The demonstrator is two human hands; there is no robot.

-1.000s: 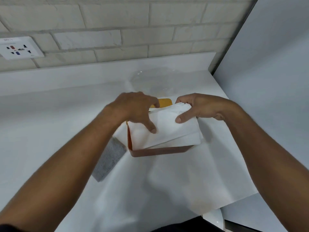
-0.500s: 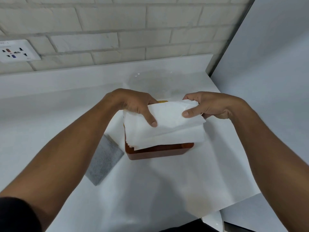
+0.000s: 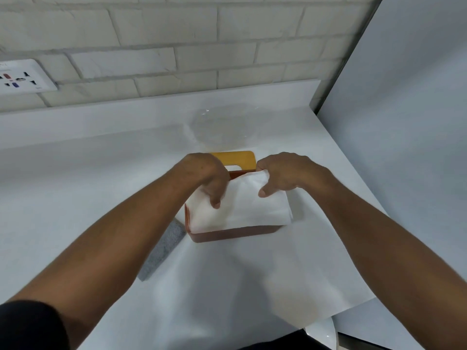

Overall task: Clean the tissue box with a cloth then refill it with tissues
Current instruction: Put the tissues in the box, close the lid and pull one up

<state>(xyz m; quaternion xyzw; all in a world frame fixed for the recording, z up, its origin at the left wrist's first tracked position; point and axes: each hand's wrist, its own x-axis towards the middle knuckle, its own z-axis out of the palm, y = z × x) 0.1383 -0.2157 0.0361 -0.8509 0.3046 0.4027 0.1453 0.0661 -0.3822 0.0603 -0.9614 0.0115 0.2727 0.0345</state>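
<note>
Pinching the tissues (image 3: 252, 205) with left hand (image 3: 209, 178) and right hand (image 3: 285, 175), halfway into the tissue box (image 3: 227, 234); seemingly done wiping, with cloth (image 3: 164, 251) parked aside; yet to fit lid (image 3: 235, 157)

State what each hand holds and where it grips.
Both hands hold the tissue stack: left hand at its left end, right hand at its far right corner.

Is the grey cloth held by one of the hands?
No, the grey cloth lies beside the red tissue box, while the left hand and the right hand both grip the white tissues.
</note>
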